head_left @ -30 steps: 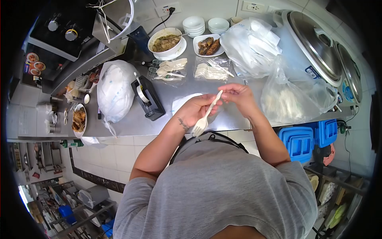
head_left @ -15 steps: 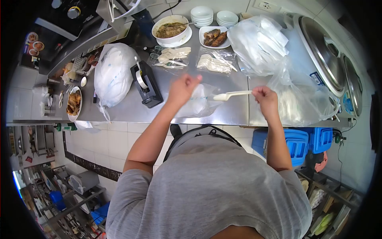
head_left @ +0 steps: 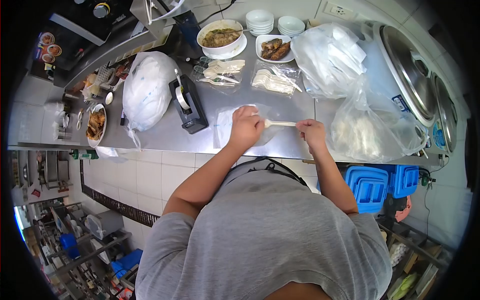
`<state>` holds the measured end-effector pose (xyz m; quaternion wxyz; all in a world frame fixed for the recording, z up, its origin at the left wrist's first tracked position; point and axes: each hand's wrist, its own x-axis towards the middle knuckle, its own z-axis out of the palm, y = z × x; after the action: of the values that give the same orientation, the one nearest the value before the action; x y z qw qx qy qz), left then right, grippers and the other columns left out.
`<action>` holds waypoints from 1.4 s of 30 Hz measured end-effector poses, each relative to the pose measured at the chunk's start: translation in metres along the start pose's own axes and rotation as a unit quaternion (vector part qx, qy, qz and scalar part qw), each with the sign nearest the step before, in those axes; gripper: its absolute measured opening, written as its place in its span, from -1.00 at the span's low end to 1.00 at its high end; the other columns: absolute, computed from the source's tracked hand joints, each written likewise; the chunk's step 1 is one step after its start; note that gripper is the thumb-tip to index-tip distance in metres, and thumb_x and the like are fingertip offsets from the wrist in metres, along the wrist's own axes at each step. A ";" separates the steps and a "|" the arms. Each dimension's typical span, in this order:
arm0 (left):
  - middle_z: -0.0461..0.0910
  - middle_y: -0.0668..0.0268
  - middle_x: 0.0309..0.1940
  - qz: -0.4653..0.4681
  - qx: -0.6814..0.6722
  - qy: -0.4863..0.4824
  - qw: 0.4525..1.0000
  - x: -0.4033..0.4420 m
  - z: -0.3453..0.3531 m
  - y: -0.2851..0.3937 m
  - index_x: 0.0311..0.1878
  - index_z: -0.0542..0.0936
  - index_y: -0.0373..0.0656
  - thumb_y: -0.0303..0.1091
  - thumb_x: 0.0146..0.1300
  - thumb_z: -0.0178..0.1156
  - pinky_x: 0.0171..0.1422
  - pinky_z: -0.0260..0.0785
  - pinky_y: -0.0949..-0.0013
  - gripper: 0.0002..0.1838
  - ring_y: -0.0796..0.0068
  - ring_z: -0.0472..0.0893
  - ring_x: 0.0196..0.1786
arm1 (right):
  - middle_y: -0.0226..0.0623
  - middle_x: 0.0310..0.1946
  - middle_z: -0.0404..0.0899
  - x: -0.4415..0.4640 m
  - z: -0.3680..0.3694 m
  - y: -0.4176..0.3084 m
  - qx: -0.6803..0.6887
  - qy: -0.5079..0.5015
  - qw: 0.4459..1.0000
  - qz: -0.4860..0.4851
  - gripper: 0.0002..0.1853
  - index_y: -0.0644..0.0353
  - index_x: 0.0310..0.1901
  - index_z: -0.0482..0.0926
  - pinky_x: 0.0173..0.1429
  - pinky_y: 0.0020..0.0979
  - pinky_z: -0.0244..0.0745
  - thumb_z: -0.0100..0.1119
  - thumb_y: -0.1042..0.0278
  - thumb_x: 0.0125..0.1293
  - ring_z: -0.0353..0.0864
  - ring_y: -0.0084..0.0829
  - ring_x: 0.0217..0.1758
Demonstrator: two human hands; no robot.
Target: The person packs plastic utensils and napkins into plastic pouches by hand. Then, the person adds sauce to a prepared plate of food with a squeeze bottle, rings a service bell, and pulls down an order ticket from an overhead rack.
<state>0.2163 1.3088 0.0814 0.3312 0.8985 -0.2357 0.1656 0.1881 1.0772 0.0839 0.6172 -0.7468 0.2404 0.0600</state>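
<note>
Utensil [head_left: 282,123], slim, cream, plastic-looking, points toward nine o'clock from pinching right hand [head_left: 313,134] to left hand [head_left: 246,129], whose grip is unclear.

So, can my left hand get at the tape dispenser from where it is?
Probably yes: the tape dispenser stands near your left hand, with seemingly just a low-lying plastic bag and some counter between them.

We could cross the grey steel counter [head_left: 301,108] beyond our right hand [head_left: 313,134]; a bulging translucent plastic bag [head_left: 361,131] blocks rightward.
</note>
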 end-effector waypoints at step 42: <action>0.11 0.15 0.41 -0.068 0.130 -0.189 0.971 -0.054 -0.017 -0.067 0.34 0.32 0.06 0.29 -0.15 0.34 0.51 -0.43 -0.13 -0.03 0.18 -0.01 0.50 | -0.37 -0.66 0.51 0.020 0.088 0.026 -0.219 -0.255 0.940 -0.057 -0.90 0.32 -0.53 0.63 -0.49 -0.42 0.33 0.25 0.45 -0.08 0.43 -0.53 -0.60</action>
<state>0.2044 1.3818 0.0342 0.1714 0.9628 -0.2088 -0.0012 0.2128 1.1520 0.0328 0.4817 -0.8354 0.0130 0.2645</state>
